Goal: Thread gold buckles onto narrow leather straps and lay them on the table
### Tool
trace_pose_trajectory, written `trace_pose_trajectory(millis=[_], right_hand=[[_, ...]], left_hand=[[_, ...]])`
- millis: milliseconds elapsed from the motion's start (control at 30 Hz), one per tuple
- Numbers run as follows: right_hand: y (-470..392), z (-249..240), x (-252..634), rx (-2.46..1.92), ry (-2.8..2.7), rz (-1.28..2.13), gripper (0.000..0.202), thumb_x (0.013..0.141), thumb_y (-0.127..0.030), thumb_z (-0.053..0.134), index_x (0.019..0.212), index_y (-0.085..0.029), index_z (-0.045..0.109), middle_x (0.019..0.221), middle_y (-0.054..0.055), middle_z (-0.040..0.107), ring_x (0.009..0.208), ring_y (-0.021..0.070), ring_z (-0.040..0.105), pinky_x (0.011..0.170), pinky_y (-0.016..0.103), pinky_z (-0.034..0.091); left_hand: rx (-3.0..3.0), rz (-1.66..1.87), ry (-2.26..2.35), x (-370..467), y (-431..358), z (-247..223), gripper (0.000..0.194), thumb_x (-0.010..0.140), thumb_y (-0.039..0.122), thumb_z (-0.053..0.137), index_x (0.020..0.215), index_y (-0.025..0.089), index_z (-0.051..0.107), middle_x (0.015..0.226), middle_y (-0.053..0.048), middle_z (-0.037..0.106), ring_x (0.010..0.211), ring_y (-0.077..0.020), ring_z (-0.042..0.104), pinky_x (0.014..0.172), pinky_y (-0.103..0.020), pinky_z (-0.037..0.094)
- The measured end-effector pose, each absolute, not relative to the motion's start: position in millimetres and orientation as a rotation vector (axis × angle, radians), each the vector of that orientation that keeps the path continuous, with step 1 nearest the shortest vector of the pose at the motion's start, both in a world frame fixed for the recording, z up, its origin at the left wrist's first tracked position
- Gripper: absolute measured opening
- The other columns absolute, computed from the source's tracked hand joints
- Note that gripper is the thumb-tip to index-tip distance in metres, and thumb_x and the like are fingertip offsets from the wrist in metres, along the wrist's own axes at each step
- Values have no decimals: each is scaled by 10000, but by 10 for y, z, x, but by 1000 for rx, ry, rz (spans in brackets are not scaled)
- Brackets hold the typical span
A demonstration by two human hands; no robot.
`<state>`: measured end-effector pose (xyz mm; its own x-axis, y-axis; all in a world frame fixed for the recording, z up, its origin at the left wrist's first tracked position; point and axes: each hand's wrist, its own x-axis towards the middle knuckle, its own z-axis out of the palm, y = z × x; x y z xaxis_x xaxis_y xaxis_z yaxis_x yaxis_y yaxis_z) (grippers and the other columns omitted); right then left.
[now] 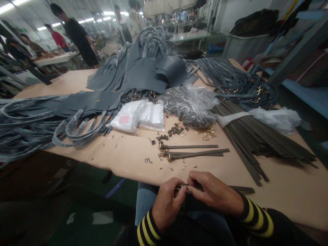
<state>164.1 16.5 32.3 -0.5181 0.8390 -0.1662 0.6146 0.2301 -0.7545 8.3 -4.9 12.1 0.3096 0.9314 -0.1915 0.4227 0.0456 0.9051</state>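
At the table's near edge my left hand [168, 201] is closed, pinching the end of an olive strap where a bit of metal glints between the fingers. Close beside it, my right hand [216, 192] also pinches that end with thumb and fingers. The strap's [242, 189] tail comes out past my right wrist onto the table; most of its middle is hidden by the hand. Just beyond my hands lie three straps with gold buckles [196, 153]. Small metal pieces [170, 168] are scattered around them, and dark strap loops [174, 130] sit in a loose pile farther back.
A bundle of olive straps [266, 136] lies to the right. Gold rectangular buckles [208, 132], a clear bag of loops [189, 104] and white packets [138, 114] stand behind. Blue-grey leather panels [146, 73] and wrapped handles [79, 131] cover the back and left. Several people are in the background.
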Motion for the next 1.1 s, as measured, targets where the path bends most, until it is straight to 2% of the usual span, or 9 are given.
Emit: trace_pose_trajectory(millis=[100,200,267,367,567,767,1100], right_hand=[[179,319,1718,-1300,-2242,1244,34,754,-208,489,764,-181,507,646,-5,561,568,123,496,525,218,366],[191,329,1817,-1329,-2240,1290,176,759,-262,504,917,-185,499,788,38,609,683,156,555,604,240,401],[195,337,1862,-1385,-2269,1368,136,787,-283,460,832,-177,532,698,33,617,635,161,566,570,241,399],[194,348,1869,-1382,-2235,1573,219,815,-271,396,661,-171,515,542,-2,572,490,126,540,480,212,378],[187,378,1784,-1352,-2126,1700,169,800,-209,387,670,-169,487,575,-9,565,460,97,510,449,187,368],[169,373,1765,-1354,-2257,1450,186,790,-194,383,632,-174,480,560,-10,540,530,116,489,513,213,346],[144,344,1678,-1368,-2259,1438,174,792,-175,378,658,-168,489,549,-17,528,512,110,480,508,210,338]], left_hand=[[1591,642,1311,81,-51,88,150,753,221,433,681,148,542,539,13,470,514,-105,433,471,-192,327],[1576,654,1341,76,-47,71,154,750,224,425,651,153,519,524,24,445,496,-100,416,467,-194,314],[1564,649,1349,80,-43,74,156,747,224,422,638,155,510,523,30,429,489,-96,400,471,-195,308],[1558,639,1364,95,-40,84,143,738,210,419,637,153,502,526,38,404,480,-89,374,477,-197,298],[1563,637,1401,97,-43,55,115,719,183,421,628,154,486,523,46,383,479,-86,358,480,-199,289],[1549,655,1374,85,-34,41,105,725,215,443,642,157,469,541,46,390,506,-90,371,496,-201,294],[1657,596,1338,96,-42,27,67,727,175,427,660,168,430,548,51,384,511,-92,370,502,-205,288]])
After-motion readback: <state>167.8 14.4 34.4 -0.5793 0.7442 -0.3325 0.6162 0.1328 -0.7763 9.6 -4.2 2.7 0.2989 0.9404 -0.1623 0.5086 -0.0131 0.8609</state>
